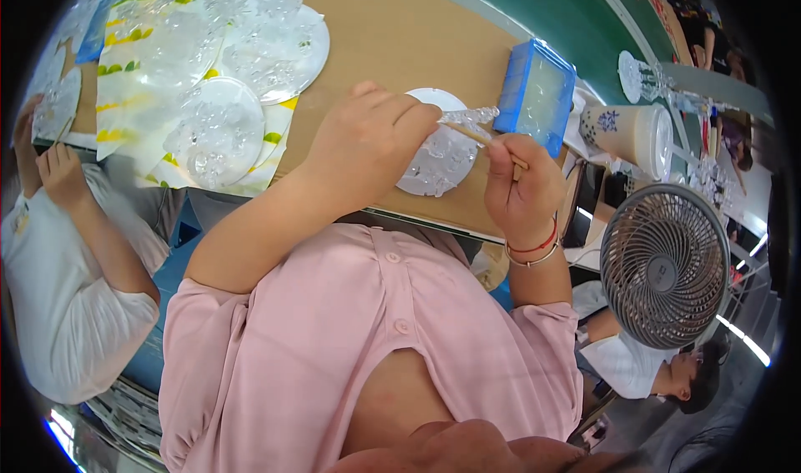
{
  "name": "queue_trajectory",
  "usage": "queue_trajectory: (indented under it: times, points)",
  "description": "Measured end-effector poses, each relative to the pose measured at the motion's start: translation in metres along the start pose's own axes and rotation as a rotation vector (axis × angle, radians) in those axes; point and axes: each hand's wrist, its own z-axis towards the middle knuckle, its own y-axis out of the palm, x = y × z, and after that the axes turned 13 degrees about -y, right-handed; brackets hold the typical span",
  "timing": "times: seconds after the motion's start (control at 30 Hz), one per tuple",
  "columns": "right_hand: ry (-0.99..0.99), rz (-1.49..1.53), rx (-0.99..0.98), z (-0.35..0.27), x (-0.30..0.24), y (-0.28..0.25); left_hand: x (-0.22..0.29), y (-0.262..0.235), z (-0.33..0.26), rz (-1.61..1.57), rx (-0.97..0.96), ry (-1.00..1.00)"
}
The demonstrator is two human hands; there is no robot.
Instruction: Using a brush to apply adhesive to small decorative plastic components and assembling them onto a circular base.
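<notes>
White round disc [440, 152] with clear crystal-looking bits on it sits near the front edge of the brown table [392, 31], pretty much dead centre of the view. Left hand [367, 143] rests on it from 9 o'clock, fingers curled down over the rim, pinning it in place. Right hand [521, 185] is at about 4 o'clock of the disc, closed around a thin wooden stick [492, 141], whose tip reaches in over the disc. A clear beaded piece [469, 116] lies at the disc's 1 o'clock edge; can't tell if the stick touches it. Just past that, at 2 o'clock, a blue tray [538, 96] with a pale inside. Further out at 3 o'clock, a lidded drink cup [630, 135], and at 4 o'clock a grey fan [663, 264]. Over at 10 o'clock, more discs [219, 131] piled on plastic sheets.
</notes>
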Motion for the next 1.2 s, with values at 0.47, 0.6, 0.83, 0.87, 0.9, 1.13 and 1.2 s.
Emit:
queue_trajectory:
  times: [0.47, 0.6, 0.83, 0.87, 0.9, 1.13, 1.2]
  points:
    - [0.088, 0.242, 0.110, -0.054, 0.001, -0.020, 0.002, -0.001, 0.000, 0.018, 0.012, 0.006]
    - [0.068, 0.305, 0.068, -0.048, 0.007, -0.024, 0.008, -0.002, 0.000, 0.006, -0.032, -0.030]
    - [0.044, 0.128, 0.043, -0.037, 0.039, -0.030, 0.015, -0.002, 0.001, 0.115, -0.086, -0.063]
    - [0.049, 0.128, 0.052, -0.040, 0.041, -0.032, 0.015, -0.002, 0.001, 0.120, -0.092, -0.056]
    - [0.072, 0.173, 0.056, -0.044, 0.043, -0.034, 0.014, -0.002, -0.001, 0.121, -0.079, -0.064]
    - [0.009, 0.247, 0.177, -0.063, 0.048, -0.028, 0.015, 0.000, 0.004, 0.145, -0.098, -0.075]
    - [-0.018, 0.269, 0.197, -0.075, 0.045, -0.028, 0.013, 0.004, 0.004, 0.153, -0.073, -0.055]
